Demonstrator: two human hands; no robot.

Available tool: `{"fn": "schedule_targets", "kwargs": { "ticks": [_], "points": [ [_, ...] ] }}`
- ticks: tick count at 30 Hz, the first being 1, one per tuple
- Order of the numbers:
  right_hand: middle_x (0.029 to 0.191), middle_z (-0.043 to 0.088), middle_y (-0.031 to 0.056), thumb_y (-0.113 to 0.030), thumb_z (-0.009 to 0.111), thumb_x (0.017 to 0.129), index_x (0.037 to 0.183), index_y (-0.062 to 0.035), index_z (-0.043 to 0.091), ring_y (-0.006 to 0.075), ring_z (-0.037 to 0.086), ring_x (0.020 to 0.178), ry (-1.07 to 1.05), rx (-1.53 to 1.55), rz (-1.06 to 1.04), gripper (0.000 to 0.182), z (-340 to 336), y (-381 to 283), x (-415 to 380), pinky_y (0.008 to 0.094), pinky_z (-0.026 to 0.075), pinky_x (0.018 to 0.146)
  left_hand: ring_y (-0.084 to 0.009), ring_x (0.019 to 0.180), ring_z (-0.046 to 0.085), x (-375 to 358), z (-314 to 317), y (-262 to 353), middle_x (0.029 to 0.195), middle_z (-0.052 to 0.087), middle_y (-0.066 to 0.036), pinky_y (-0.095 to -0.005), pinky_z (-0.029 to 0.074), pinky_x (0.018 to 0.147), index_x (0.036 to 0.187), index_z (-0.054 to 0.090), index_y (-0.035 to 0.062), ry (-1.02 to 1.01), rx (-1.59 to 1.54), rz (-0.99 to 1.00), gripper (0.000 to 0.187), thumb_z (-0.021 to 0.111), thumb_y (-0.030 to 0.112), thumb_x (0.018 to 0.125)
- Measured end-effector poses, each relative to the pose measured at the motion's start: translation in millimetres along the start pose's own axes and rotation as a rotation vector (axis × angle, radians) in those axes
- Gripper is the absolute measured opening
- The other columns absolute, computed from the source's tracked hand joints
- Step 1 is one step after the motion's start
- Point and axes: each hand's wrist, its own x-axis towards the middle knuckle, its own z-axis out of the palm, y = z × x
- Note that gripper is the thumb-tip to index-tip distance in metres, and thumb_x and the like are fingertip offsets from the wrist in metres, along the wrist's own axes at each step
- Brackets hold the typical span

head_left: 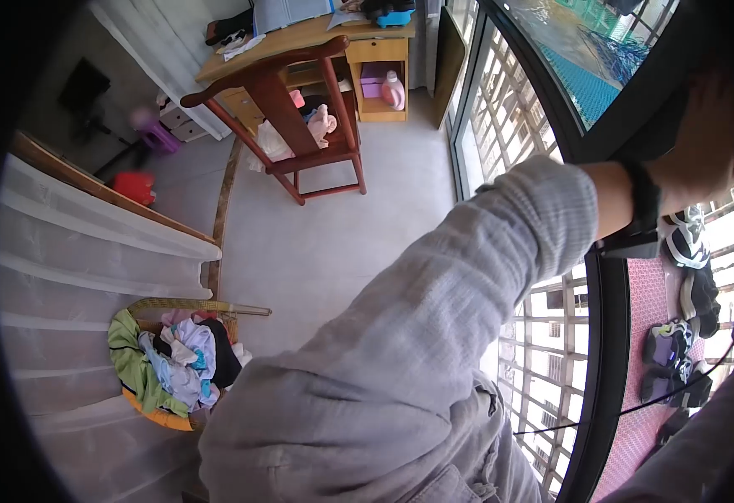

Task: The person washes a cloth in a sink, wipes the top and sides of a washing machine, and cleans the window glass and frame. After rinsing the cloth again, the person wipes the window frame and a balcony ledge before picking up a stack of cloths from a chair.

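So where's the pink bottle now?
In the head view's upper middle, the pink bottle stands in the open compartment of the wooden desk, right of a purple box.

A person's left hand [702, 155], a dark band [642, 197] at the wrist below a rolled gray sleeve [442, 277], reaches up beside a black window frame [606, 352], fingers lost in shadow. Shoes [669, 348] sit on a red mat [645, 293] beyond the frame. Across the room, clothes [186, 356] fill a basket [161, 417] beside a sheer curtain [57, 318], while a wooden chair [283, 109] holding garments [273, 142] stands before a desk [295, 38].
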Motion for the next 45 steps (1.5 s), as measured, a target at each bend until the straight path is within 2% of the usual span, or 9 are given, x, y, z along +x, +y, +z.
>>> {"fn": "schedule_targets", "kwargs": {
  "ticks": [3,5,6,8,20,26,31,38,45],
  "points": [
    [0.118,0.059,0.004,-0.014,0.055,0.075,0.117,-0.0154,0.057,0.0258,0.057,0.099,0.143,0.208,-0.06,0.042,20.6,-49.4,-34.9,0.0447,0.044,0.078,-0.046,0.129,0.024,-62.4,-47.1,9.5,0.14,0.024,-0.026,-0.0523,0.021,0.107,0.134,0.03,-0.0053,-0.223,-0.144,-0.222,0.078,0.069,0.014,0.07],
    [0.115,0.057,0.0122,-0.016,0.056,0.079,0.122,-0.0088,0.053,0.0308,0.056,0.1,-0.145,0.336,-0.121,0.044,-1.0,-80.8,-54.3,0.0478,0.045,0.081,-0.0457,0.129,0.024,-103.4,-74.6,12.7,0.141,0.022,-0.025,-0.053,0.021,0.107,0.137,0.023,-0.0056,-0.302,-0.176,-0.312,0.081,0.068,0.009,0.07],
    [0.143,0.038,0.0029,-0.012,0.051,0.082,0.14,-0.014,0.036,0.0198,0.037,0.131,-0.438,0.182,-0.079,0.06,27.9,-104.2,-87.3,0.0394,0.032,0.105,-0.046,0.128,0.025,-120.1,-85.3,15.5,0.14,0.022,-0.025,-0.0537,0.022,0.107,0.136,0.024,-0.0062,-0.329,-0.199,-0.354,0.081,0.067,0.007,0.07],
    [0.136,0.043,0.0044,-0.014,0.055,0.079,0.136,-0.0109,0.039,0.021,0.04,0.127,-0.394,0.279,-0.094,0.06,-10.7,-112.0,-105.6,0.0397,0.033,0.104,-0.0467,0.127,0.026,-149.4,-89.6,24.5,0.14,0.023,-0.024,-0.0517,0.024,0.105,0.136,0.025,-0.0053,-0.333,-0.309,-0.449,0.079,0.066,0.007,0.069],
    [0.139,0.043,0.007,-0.016,0.045,0.092,0.132,-0.0088,0.043,0.0254,0.041,0.129,-0.41,0.41,0.071,0.041,-197.4,-100.0,-351.3,0.0408,0.03,0.107,-0.0405,0.135,0.018,-277.2,-160.3,200.9,0.136,0.035,-0.016,-0.0599,0.014,0.11,0.128,0.045,0.0063,-0.722,-0.279,-0.081,0.071,0.069,0.025,0.065],
    [0.139,0.043,0.0077,-0.015,0.046,0.091,0.129,-0.007,0.045,0.0264,0.04,0.13,-0.455,0.411,0.094,0.038,-275.6,-60.9,-453.7,0.0429,0.03,0.107,-0.0372,0.133,0.028,-301.0,-163.5,261.7,0.133,0.041,-0.012,-0.0628,0.023,0.105,0.113,0.06,0.0085,-0.534,-0.371,0.311,0.048,0.06,0.024,0.068],
    [0.14,0.042,0.0076,-0.017,0.047,0.09,0.131,-0.0069,0.042,0.0252,0.036,0.133,-0.937,0.198,0.119,0.043,-316.1,-2.5,-511.5,0.044,0.03,0.107,-0.0355,0.122,0.041,-275.0,-138.9,306.0,0.124,0.05,-0.007,-0.0633,0.031,0.098,0.1,0.067,0.0123,-0.354,-0.475,0.592,0.039,0.06,0.028,0.066],
    [0.116,0.051,0.0287,-0.043,0.037,0.09,0.129,0.0067,0.042,0.0426,0.054,0.1,-0.428,-0.166,0.275,0.063,-313.9,116.3,-403.7,0.0543,0.04,0.085,-0.0352,0.119,0.043,-121.2,-77.3,336.1,0.123,0.05,-0.006,-0.0605,0.033,0.095,0.103,0.064,0.0118,-0.093,-0.509,0.508,0.039,0.06,0.029,0.068],
    [0.118,0.052,0.0238,-0.023,0.054,0.088,0.125,0.0056,0.044,0.0391,0.053,0.105,-0.161,-0.244,0.323,0.048,-269.5,214.2,-317.2,0.0508,0.042,0.09,-0.0354,0.12,0.042,-17.8,-20.7,265.6,0.127,0.047,-0.01,-0.0579,0.033,0.096,0.109,0.058,0.0085,-0.021,-0.435,0.316,0.042,0.06,0.028,0.071]
  ]
}}
